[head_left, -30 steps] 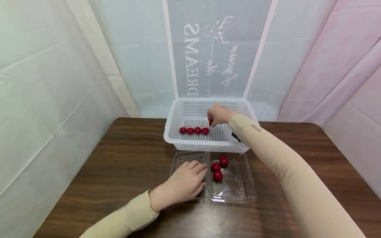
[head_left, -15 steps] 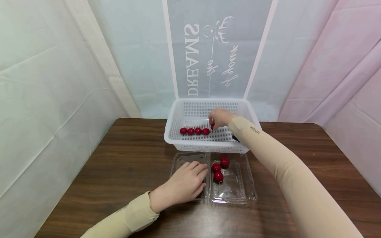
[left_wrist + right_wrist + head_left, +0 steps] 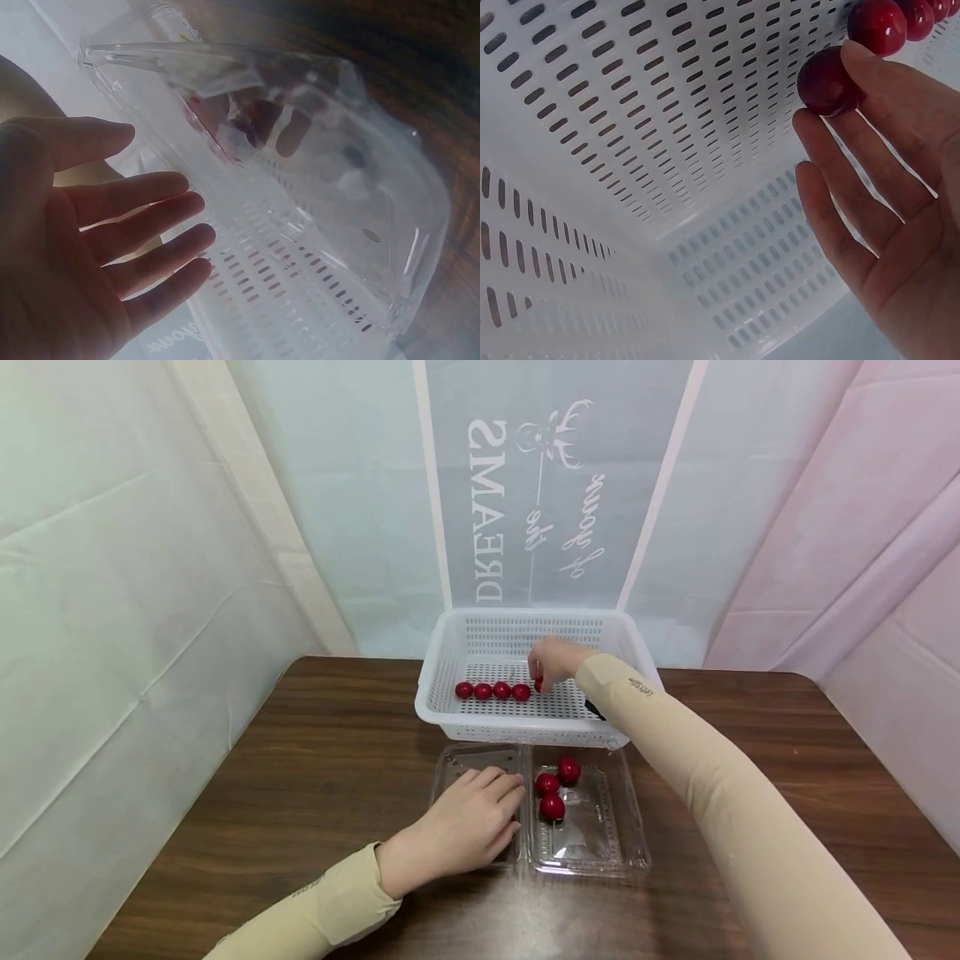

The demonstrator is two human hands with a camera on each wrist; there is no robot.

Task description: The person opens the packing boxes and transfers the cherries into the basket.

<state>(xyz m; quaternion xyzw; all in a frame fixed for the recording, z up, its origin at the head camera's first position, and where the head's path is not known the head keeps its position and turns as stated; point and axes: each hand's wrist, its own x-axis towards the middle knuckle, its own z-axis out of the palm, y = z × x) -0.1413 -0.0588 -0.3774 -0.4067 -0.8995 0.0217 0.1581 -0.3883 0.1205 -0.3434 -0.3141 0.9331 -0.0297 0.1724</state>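
My right hand (image 3: 557, 662) reaches into the white plastic basket (image 3: 517, 724). Its thumb and fingers pinch a dark red, shiny cherry (image 3: 829, 82), low over the slotted floor at the right end of a row of several cherries (image 3: 492, 691). In the right wrist view the row's nearest cherry (image 3: 877, 27) lies just beside the held one. My left hand (image 3: 468, 818), fingers relaxed and holding nothing, lies over the lid half of a clear plastic clamshell box (image 3: 588, 852). Three cherries (image 3: 552, 807) sit in the box's right half. The left wrist view shows the clear lid (image 3: 360, 202) near the fingertips.
The basket stands at the back of a brown wooden table (image 3: 315, 735), directly behind the unfolded box. A printed grey-and-white cloth (image 3: 555, 485) hangs behind the basket, with pale cloth walls on both sides.
The right hand has moved slightly down and towards the row, bringing the pinched cherry closer to its right end. The left hand stays put.
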